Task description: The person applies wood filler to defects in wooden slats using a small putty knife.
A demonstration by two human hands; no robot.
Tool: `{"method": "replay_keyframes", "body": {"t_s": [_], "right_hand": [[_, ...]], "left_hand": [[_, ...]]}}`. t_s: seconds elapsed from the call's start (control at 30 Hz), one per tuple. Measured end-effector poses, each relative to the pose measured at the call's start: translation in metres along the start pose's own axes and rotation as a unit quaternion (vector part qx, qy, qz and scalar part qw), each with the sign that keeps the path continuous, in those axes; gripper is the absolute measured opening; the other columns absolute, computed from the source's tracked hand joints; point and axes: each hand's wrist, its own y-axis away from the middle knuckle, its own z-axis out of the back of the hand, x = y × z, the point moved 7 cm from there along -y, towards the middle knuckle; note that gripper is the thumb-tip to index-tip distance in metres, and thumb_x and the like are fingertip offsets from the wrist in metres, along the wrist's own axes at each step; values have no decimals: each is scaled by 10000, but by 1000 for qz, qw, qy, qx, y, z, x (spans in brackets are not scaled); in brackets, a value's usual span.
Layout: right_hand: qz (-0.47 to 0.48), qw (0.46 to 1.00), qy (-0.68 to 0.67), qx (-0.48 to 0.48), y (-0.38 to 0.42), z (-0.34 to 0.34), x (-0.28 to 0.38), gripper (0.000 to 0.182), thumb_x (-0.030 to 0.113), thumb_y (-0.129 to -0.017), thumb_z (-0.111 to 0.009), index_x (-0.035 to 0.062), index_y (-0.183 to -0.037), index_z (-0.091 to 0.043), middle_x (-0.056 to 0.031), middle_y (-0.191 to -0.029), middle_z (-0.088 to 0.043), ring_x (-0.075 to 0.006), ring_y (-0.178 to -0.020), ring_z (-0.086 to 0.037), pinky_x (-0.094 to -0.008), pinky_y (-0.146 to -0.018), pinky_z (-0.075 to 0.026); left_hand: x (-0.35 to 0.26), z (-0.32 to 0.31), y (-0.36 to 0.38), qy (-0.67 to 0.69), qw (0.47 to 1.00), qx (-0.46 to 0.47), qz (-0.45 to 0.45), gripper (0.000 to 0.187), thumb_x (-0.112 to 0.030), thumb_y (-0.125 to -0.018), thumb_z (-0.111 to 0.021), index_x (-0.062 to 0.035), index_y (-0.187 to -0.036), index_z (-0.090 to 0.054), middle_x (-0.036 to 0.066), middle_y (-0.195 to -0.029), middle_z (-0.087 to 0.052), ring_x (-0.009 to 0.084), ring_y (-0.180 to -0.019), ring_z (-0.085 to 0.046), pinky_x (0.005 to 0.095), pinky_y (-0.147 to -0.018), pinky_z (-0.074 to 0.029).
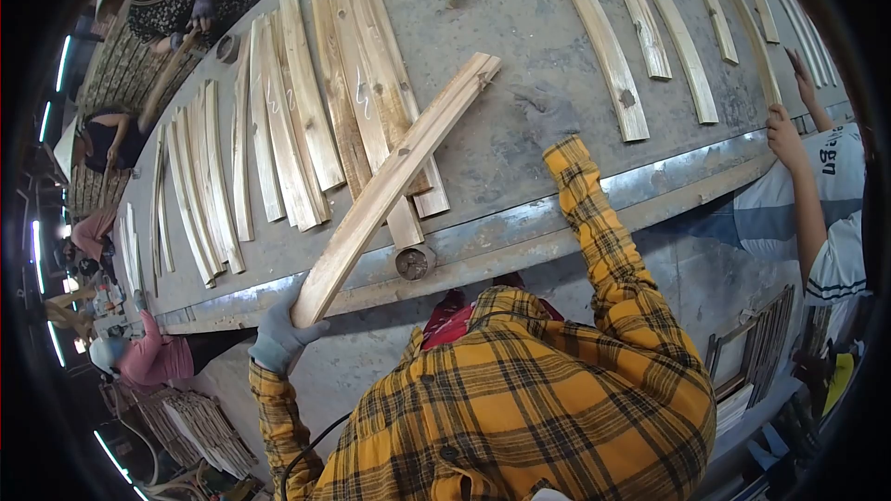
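Observation:
My left hand (281,332), in a grey glove, grips the near end of a wooden plank (399,176) beyond the table's front edge. The plank slants up and right across other boards, and its far end hangs over the tabletop. My right hand (548,115), also gloved in grey, is over the metal table (501,162) just right of the plank's far end. Its fingers are stretched out and hold nothing. Under the held plank lies a row of pale boards (311,93), some with chalk marks. A small round cup (415,262) sits at the table's edge.
More long boards (603,46) lie at the right of the table. A person at the right has hands (785,134) on one board. Other people, one in a pink top (160,354), work along the left. Stacked wood (209,431) stands on the floor behind.

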Motion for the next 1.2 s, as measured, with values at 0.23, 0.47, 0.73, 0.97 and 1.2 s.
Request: {"method": "replay_keyframes", "body": {"t_s": [0.23,0.47,0.73,0.97,1.2], "right_hand": [[8,981,-165,-99,-6,-25,-13,292,104,-800,-622,219,-1066,-653,-59,-889,-586,-208,-807,-583,-292,-734,-476],[41,998,-3,-41,8,-3,17,291,111,-796,-621,221,-1064,-650,-56,-925,-576,-220,-794,-582,-305,-723,-479],[15,990,133,-40,-4,9,25,248,113,-801,-574,205,-1019,-647,-42,-935,-594,-220,-817,-605,-301,-703,-490],[42,995,92,-16,2,15,26,242,217,-864,-510,293,-1073,-605,-18,-1024,-583,-248,-864,-604,-375,-731,-501],[23,978,198,59,-1,7,25,254,257,-872,-511,262,-1110,-598,-30,-1039,-602,-244,-888,-608,-362,-769,-501]], "left_hand": [[4,0,-2,142,986,85,22,886,-247,-578,-787,12,-1325,-386,112,-1204,-516,192,-1105,-470,298,-965,-337],[6,4,-2,158,981,109,37,883,-250,-577,-788,22,-1319,-392,114,-1197,-521,184,-1094,-476,295,-957,-344],[10,7,-4,126,990,64,20,888,-235,-566,-798,39,-1308,-395,122,-1177,-541,179,-1069,-506,287,-937,-372],[-1,16,-4,35,999,14,6,857,-221,-579,-779,-12,-1320,-402,133,-1176,-560,187,-1065,-534,299,-925,-408],[0,19,-8,-47,999,-14,-21,830,-204,-588,-761,-33,-1320,-407,150,-1134,-592,198,-1018,-581,311,-882,-451]]}}
